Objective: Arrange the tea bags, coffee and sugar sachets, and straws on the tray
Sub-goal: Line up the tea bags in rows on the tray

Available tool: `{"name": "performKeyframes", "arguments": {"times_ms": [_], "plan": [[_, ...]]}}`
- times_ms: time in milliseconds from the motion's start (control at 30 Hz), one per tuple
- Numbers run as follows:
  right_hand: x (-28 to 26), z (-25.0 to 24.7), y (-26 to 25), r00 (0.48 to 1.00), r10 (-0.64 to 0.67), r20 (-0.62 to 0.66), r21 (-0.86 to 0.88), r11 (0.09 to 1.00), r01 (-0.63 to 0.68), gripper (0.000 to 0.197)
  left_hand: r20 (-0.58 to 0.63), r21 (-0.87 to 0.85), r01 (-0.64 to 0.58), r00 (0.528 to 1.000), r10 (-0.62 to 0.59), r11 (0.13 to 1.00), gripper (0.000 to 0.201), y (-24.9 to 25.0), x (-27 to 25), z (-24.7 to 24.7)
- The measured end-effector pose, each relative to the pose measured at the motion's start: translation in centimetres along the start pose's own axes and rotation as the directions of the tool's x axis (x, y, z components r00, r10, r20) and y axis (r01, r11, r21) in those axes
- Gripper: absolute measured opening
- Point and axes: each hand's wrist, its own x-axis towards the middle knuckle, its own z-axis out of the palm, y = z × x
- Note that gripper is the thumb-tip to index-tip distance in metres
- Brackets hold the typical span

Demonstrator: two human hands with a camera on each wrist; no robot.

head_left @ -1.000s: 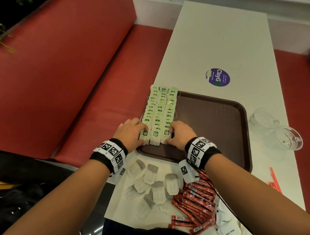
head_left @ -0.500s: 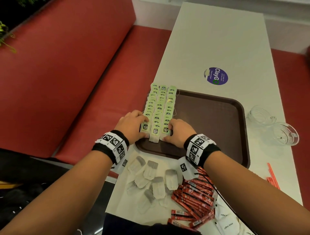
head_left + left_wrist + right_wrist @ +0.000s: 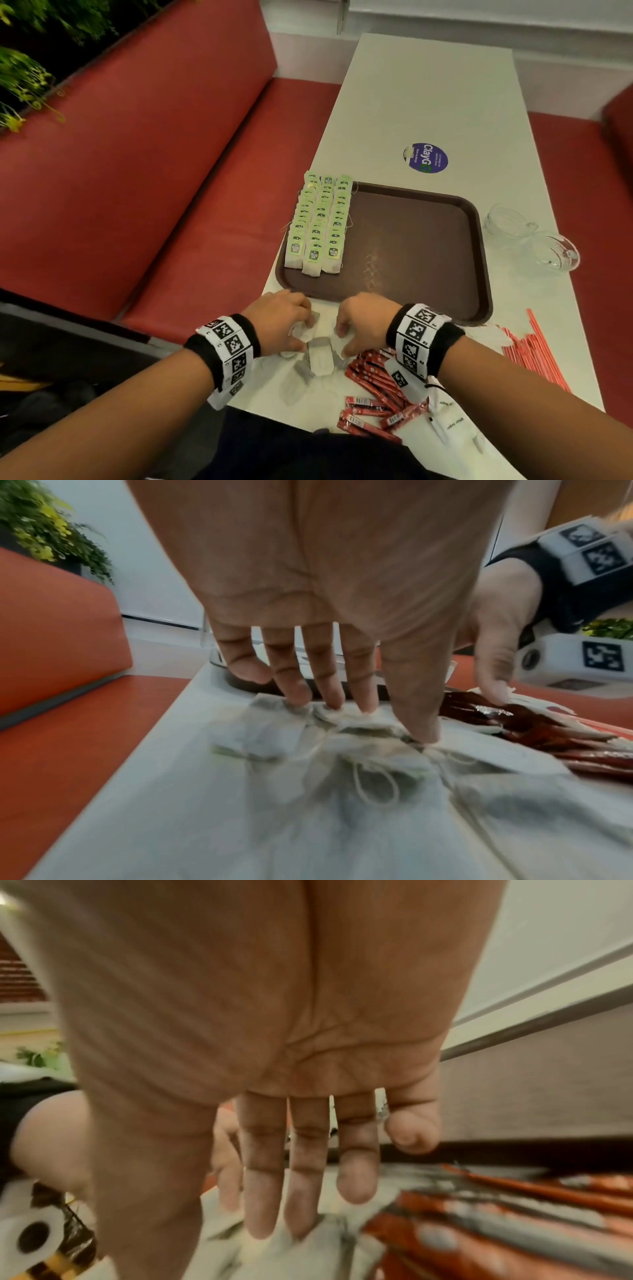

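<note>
Fingers of the left hand and right hand spread, tips pressing the loose tea bags on the table before the tray — nothing is pinched. Bags look light, limp, tearable — best gathered flat by their edges, minding tangled strings.

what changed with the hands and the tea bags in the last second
Both hands let go of the green-tagged tea bag rows on the tray and drew back toward the person. The left hand and right hand now touch the loose tea bags on the table in front of the tray. The rows, the red sachets, the straws and the glass cups stayed put.
</note>
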Motion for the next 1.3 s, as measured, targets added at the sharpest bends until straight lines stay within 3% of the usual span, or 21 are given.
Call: {"name": "performKeyframes", "arguments": {"times_ms": [167,267,367,467,633,767,833,967,1100,1167,1300], "plan": [[-0.1,1.4,-0.4,1.000,-0.013,0.017,-0.122,0.992,0.015,0.050,-0.027,0.003,0.034,0.999,-0.034,0.999,0.040,0.5,0.1,0.2],[0.1,1.7,-0.7,1.000,-0.011,0.006,-0.164,0.986,0.012,0.039,-0.051,0.009,0.039,0.998,-0.038,0.999,0.025,0.5,0.1,-0.3],[0.4,1.8,-0.6,0.999,-0.028,-0.024,-0.201,0.979,0.023,0.026,-0.068,-0.028,0.067,0.995,-0.068,0.997,0.021,0.4,0.0,-0.8],[0.2,1.3,-0.1,0.994,-0.037,-0.107,-0.092,0.995,0.027,0.017,-0.114,-0.118,0.090,0.988,-0.103,0.989,0.021,0.3,-0.2,-1.5],[-0.7,-0.6,0.6,0.923,0.002,-0.385,0.267,0.957,0.110,0.029,-0.246,-0.227,0.107,0.955,-0.164,0.968,0.018,-0.2,-0.3,-3.3],[0.0,-1.9,0.6,0.882,0.073,-0.465,0.398,0.908,0.135,0.030,-0.303,-0.278,0.086,0.937,-0.172,0.957,0.014,0.0,0.1,-4.4],[0.4,-2.3,0.4,0.874,0.073,-0.481,0.455,0.872,0.178,0.033,-0.328,-0.326,0.042,0.932,-0.154,0.944,0.012,0.2,0.3,-4.9],[1.2,-2.6,-0.1,0.881,0.016,-0.474,0.445,0.867,0.224,0.017,-0.369,-0.420,-0.021,0.918,-0.149,0.907,0.012,0.0,0.5,-5.8],[2.3,-2.7,-0.3,0.857,0.006,-0.515,0.450,0.853,0.265,0.018,-0.432,-0.579,-0.121,0.884,-0.177,0.807,0.006,-0.1,0.6,-6.2],[2.6,-3.0,-0.2,0.862,0.036,-0.505,0.478,0.843,0.245,0.022,-0.389,-0.656,-0.111,0.897,-0.209,0.747,0.007,-0.5,0.6,-5.9],[2.7,-3.8,0.2,0.879,0.065,-0.472,0.504,0.838,0.209,0.016,-0.384,-0.623,0.015,0.865,-0.323,0.782,0.013,-2.8,1.9,-5.0]]}}
